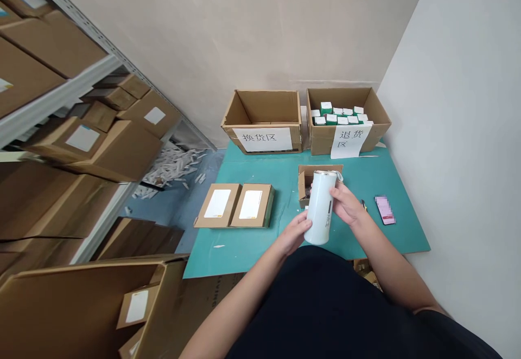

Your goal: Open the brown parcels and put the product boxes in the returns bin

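Observation:
A white insulated bottle (pixel 321 210) with a carrying loop at its top is held slightly tilted over the near side of the table. My left hand (pixel 293 233) grips it near the base, fingers partly behind it. Around its upper right side my right hand (pixel 345 202) is closed, thumb on the front. Dark lettering runs down the bottle. Just behind it stands a small open cardboard box (pixel 302 184), its contents mostly hidden by the bottle.
On the teal table (pixel 244 250) are two labelled cartons (pixel 233 205) at left and a phone (pixel 385 210) at right. A large open box (pixel 264 115) and another (pixel 378 112) holding several green-white packages stand at the back. Loaded shelving (pixel 93 77) and a big carton (pixel 81 310) are left.

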The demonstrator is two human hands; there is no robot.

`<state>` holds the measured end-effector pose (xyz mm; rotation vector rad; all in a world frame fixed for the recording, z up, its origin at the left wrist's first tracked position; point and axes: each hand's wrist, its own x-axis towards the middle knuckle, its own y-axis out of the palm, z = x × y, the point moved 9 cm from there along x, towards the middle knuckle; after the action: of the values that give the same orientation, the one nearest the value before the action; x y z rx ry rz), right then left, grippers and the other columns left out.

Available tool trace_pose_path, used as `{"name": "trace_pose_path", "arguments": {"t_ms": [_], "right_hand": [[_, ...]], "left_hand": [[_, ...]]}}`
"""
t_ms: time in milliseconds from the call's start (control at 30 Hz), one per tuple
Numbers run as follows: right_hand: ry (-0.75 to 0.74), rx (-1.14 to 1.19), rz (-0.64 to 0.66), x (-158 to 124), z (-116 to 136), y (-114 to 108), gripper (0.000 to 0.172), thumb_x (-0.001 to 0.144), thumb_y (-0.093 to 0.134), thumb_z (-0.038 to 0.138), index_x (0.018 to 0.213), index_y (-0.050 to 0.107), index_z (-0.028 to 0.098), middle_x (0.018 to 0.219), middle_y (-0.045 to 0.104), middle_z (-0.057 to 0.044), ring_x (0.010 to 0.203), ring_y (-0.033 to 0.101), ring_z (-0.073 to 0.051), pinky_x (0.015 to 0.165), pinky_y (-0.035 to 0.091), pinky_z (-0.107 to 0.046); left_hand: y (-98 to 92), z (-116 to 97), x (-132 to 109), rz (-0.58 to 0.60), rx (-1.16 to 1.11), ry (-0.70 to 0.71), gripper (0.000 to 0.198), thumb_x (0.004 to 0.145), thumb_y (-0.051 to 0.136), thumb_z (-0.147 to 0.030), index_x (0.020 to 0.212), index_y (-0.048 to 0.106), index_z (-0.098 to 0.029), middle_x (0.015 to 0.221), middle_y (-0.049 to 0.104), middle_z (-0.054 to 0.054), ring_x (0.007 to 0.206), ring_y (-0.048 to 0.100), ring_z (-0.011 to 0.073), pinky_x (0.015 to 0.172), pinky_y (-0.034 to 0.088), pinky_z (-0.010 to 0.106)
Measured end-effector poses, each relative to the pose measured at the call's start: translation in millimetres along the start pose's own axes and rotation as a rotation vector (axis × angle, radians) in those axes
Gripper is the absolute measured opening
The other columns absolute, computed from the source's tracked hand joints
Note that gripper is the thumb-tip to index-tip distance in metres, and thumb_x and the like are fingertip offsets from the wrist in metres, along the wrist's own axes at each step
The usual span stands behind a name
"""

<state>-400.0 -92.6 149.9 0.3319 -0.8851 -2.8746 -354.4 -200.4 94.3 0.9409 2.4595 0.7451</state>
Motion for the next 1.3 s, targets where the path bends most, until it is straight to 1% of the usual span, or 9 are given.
{"name": "trace_pose_path", "arguments": {"t_ms": [133,367,467,567,800,933,1100,1200,1300], "right_hand": [[-0.022,-0.042,-0.033,1.0,-1.9,-3.0,0.055,0.061,0.092,0.045,0.106,0.066,0.025,0.102,0.075,-0.005,0.106,0.067,-0.029,0.094,0.055,-0.044],[-0.017,-0.033,-0.049,1.6,-3.3,-8.1,0.064,0.063,0.091,0.049,0.117,0.065,0.027,0.11,0.073,-0.005,0.108,0.065,-0.028,0.091,0.056,-0.041],[-0.036,-0.085,-0.087,-0.8,0.9,-17.3,0.069,0.066,0.089,0.047,0.127,0.061,0.031,0.119,0.07,-0.003,0.108,0.064,-0.025,0.089,0.056,-0.038],[-0.047,-0.16,-0.108,-3.7,6.9,-24.6,0.067,0.071,0.086,0.044,0.132,0.059,0.033,0.125,0.067,-0.003,0.11,0.063,-0.023,0.089,0.055,-0.034],[0.012,-0.261,-0.034,0.1,1.2,-25.7,0.065,0.077,0.079,0.045,0.137,0.057,0.033,0.131,0.065,-0.005,0.11,0.064,-0.025,0.086,0.058,-0.036],[-0.042,-0.424,-0.037,1.4,-1.4,-26.9,0.063,0.077,0.077,0.046,0.135,0.058,0.03,0.138,0.063,-0.007,0.121,0.061,-0.028,0.093,0.056,-0.04],[-0.115,-0.66,0.029,-8.9,-4.8,-21.0,0.062,0.079,0.075,0.046,0.137,0.058,0.028,0.142,0.061,-0.009,0.134,0.054,-0.028,0.107,0.049,-0.043],[-0.079,-0.815,0.028,-21.9,-9.5,-22.3,0.063,0.082,0.072,0.042,0.141,0.054,0.03,0.145,0.058,-0.008,0.135,0.054,-0.028,0.107,0.049,-0.042],[-0.031,-1.014,-0.06,-37.9,-11.8,-26.6,0.067,0.079,0.074,0.036,0.142,0.054,0.031,0.144,0.059,-0.008,0.129,0.058,-0.029,0.103,0.051,-0.045]], "left_hand": [[-16.6,1.8,5.7,-0.099,0.103,0.065,0.071,0.069,0.085,-0.056,0.127,0.067,-0.018,0.123,0.071,0.013,0.114,0.064,0.0325,0.092,0.049,0.038],[-22.6,8.4,7.8,-0.094,0.066,0.062,0.071,0.069,0.083,-0.059,0.123,0.068,-0.016,0.117,0.072,0.014,0.105,0.067,0.031,0.088,0.049,0.037],[-20.5,8.2,4.6,-0.076,0.05,0.037,0.07,0.069,0.084,-0.058,0.123,0.067,-0.016,0.116,0.073,0.014,0.102,0.067,0.0294,0.085,0.049,0.035],[-18.7,9.3,0.5,-0.054,0.025,0.009,0.065,0.072,0.083,-0.054,0.122,0.067,-0.016,0.117,0.073,0.013,0.102,0.068,0.0282,0.085,0.049,0.034],[-12.8,22.4,-1.9,0.076,-0.122,-0.069,0.065,0.078,0.075,-0.056,0.128,0.062,-0.016,0.114,0.073,0.016,0.1,0.07,0.0318,0.09,0.05,0.044],[-25.1,27.5,-0.1,0.01,0.054,-0.066,0.071,0.077,0.076,-0.058,0.132,0.059,-0.017,0.123,0.069,0.015,0.11,0.065,0.0322,0.093,0.048,0.041],[-48.9,28.3,-0.5,-0.17,0.483,0.013,0.086,0.069,0.081,-0.058,0.139,0.05,-0.019,0.128,0.065,0.011,0.115,0.06,0.0312,0.096,0.048,0.041],[-50.2,28.9,-4.1,-0.191,0.688,0.037,0.082,0.072,0.077,-0.054,0.14,0.049,-0.018,0.13,0.064,0.011,0.115,0.06,0.0302,0.097,0.049,0.041],[-44.7,31.4,-7.1,-0.161,0.81,0.036,0.077,0.074,0.076,-0.047,0.141,0.048,-0.019,0.132,0.064,0.01,0.116,0.061,0.029,0.098,0.049,0.04]]}}
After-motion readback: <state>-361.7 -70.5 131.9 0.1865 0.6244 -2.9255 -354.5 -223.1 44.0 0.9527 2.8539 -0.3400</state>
